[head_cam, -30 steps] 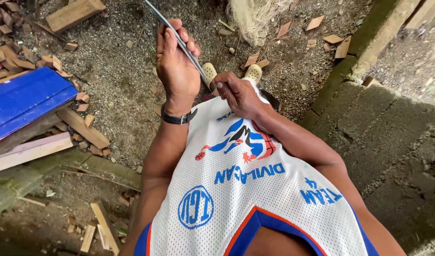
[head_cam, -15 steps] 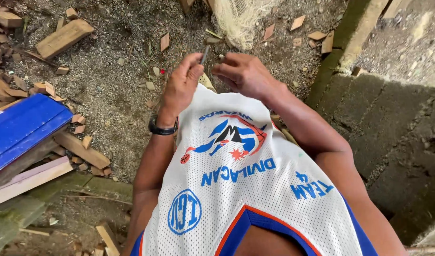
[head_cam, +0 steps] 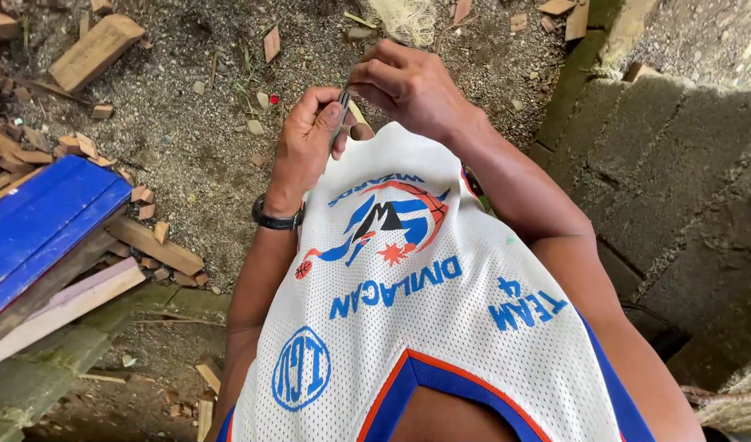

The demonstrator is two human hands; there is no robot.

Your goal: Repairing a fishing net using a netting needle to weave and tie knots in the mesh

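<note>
My left hand point(head_cam: 306, 143), with a black watch on its wrist, and my right hand point(head_cam: 408, 82) meet in front of my chest. Both grip a thin grey metal strip point(head_cam: 341, 115) that runs between the fingers; most of its length is hidden by the hands. Below them hangs my white mesh jersey point(head_cam: 408, 303) with blue and orange print. Sandalled toes point(head_cam: 359, 123) show just past the jersey's edge on the gravel ground point(head_cam: 187, 98).
Wood offcuts point(head_cam: 93, 49) and small chips lie scattered at the left. A blue board point(head_cam: 40, 225) and pale planks point(head_cam: 64, 303) sit at the left edge. A grey concrete block wall point(head_cam: 686, 164) runs along the right. A frayed sack point(head_cam: 404, 16) lies at the top.
The metal strip, held long and slanting upward a second ago, has come down. Both hands have drawn together and closer to my chest, covering most of the strip.
</note>
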